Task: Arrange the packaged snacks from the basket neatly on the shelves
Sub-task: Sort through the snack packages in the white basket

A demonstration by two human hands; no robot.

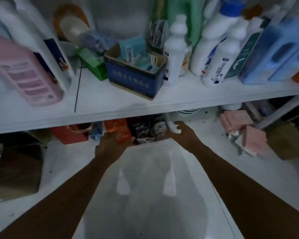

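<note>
A translucent white basket (162, 141) stands on the lower shelf, directly below me. At its far end, under the upper shelf's edge, stand several dark snack packets (143, 129) and an orange snack packet (118, 129). My left hand (110, 145) grips the orange packet from its near side. My right hand (181, 131) curls its fingers around a white edge at the basket's far right corner. The tops of the packets are hidden by the upper shelf.
The upper shelf board (145, 107) carries a pink bottle (24, 73), a blue box (136, 73) of small packs, white bottles (174, 52) and blue cartons (274, 52). On the lower shelf sit a red box (69, 134), pink packages (252, 137) and brown boxes (17, 169).
</note>
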